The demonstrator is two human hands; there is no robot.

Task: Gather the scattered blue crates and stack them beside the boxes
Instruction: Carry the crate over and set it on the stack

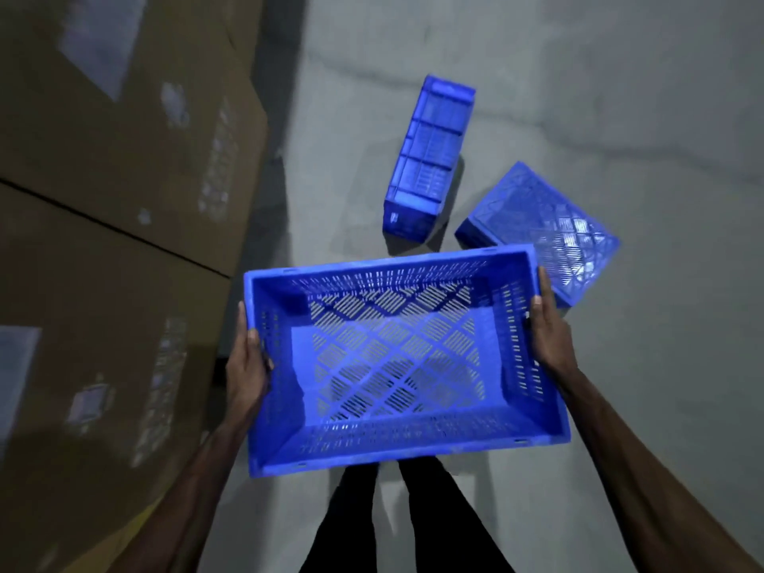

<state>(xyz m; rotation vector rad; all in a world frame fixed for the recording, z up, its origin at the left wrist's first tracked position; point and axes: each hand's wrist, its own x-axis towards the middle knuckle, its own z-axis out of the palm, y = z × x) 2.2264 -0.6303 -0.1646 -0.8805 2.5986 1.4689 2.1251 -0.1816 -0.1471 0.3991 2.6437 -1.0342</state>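
Altogether three blue crates show: the held crate (397, 357), open side up beside the cardboard boxes (103, 200), gripped at its short ends by the left hand (248, 366) and right hand (550, 337); a tipped crate (426, 159) and an upturned crate (545, 229) lie just beyond on the floor (620, 117); boxes wall the left edge; bare floor opens rightward.

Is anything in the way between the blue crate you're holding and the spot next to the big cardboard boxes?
Nothing visible is. The floor strip beside the cardboard boxes shows only shadow. The left hand and right hand grip the held crate; the far crate and near crate lie ahead, off to the right.
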